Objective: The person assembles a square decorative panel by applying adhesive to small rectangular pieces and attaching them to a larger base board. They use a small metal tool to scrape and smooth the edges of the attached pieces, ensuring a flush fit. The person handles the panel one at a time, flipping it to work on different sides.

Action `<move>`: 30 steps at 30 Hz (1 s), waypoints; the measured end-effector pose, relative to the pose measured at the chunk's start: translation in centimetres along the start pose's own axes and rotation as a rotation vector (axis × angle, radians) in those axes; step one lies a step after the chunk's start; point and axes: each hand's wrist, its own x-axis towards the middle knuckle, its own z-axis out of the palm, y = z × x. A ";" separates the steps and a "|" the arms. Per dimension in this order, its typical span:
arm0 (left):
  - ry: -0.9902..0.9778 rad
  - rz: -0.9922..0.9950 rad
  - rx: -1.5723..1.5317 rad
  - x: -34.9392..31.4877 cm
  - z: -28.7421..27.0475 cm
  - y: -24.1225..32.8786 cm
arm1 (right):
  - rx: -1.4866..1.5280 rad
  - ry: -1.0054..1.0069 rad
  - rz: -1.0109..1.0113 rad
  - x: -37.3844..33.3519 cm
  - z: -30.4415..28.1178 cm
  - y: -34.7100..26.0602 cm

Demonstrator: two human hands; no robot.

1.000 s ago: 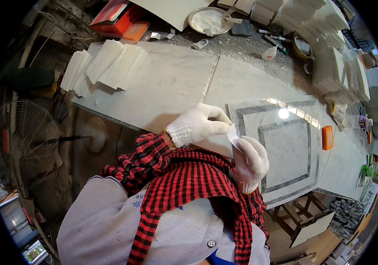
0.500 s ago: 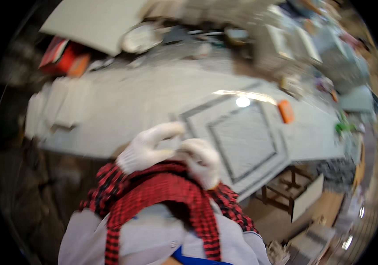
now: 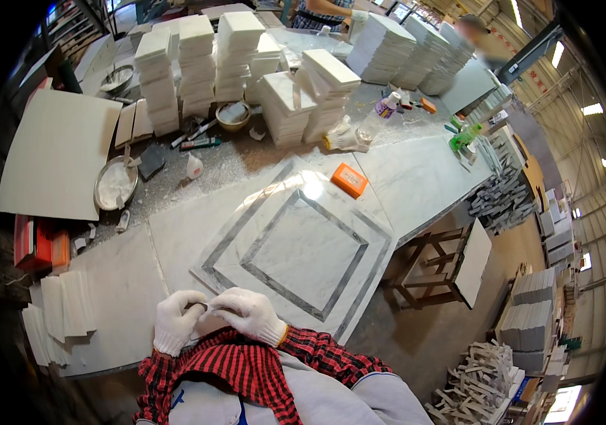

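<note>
Both of my hands wear white knitted gloves, and they meet in front of my body at the near edge of the stone-topped table (image 3: pixel 115 283). My left hand (image 3: pixel 178 322) is closed, its thumb and fingertips pinched together. Beside it, almost touching, my right hand (image 3: pixel 250 314) is pinched as well. Whatever lies between the fingertips is too small to make out. Just beyond my right hand lies a pale marble panel (image 3: pixel 310 251) inlaid with grey angular bands. An orange block (image 3: pixel 349 180) rests at the panel's far edge.
Tall stacks of white tiles (image 3: pixel 197 64) stand along the back. A bowl of white powder (image 3: pixel 115 184), a marker (image 3: pixel 200 144) and a white bottle (image 3: pixel 388 105) lie nearer. Thin white slabs (image 3: pixel 66 304) sit at left. Below right stands a wooden stand (image 3: pixel 437 265). Another person (image 3: pixel 324 15) is across the table.
The view has swung, bringing the far stacks and the hall at right into sight. My left thumb and finger, apart before, are now pinched beside my right fingertips. The blur has cleared.
</note>
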 end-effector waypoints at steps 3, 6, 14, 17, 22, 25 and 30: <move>0.042 0.075 0.001 0.2 -0.1 -0.7 | -0.049 -0.034 -0.004 0.1 0.4 0.4; 0.074 0.103 -0.010 0.1 -0.1 -0.7 | -0.062 -0.052 0.024 0.1 0.8 0.7; 0.184 0.398 0.281 0.8 0.4 -1.6 | -0.165 -0.090 0.064 -0.4 1.6 1.5; 0.205 0.360 0.323 0.9 0.5 -1.3 | -0.181 -0.082 0.016 0.0 1.9 2.1; 0.156 0.337 0.315 0.8 0.5 -1.9 | -0.183 -0.062 0.005 -0.3 2.1 2.4; 0.139 0.338 0.309 0.5 0.5 -2.1 | -0.159 -0.032 -0.006 -0.5 2.1 2.5; 0.098 0.227 0.245 -0.4 1.0 0.0 | -0.157 -0.014 0.041 -0.6 1.7 2.0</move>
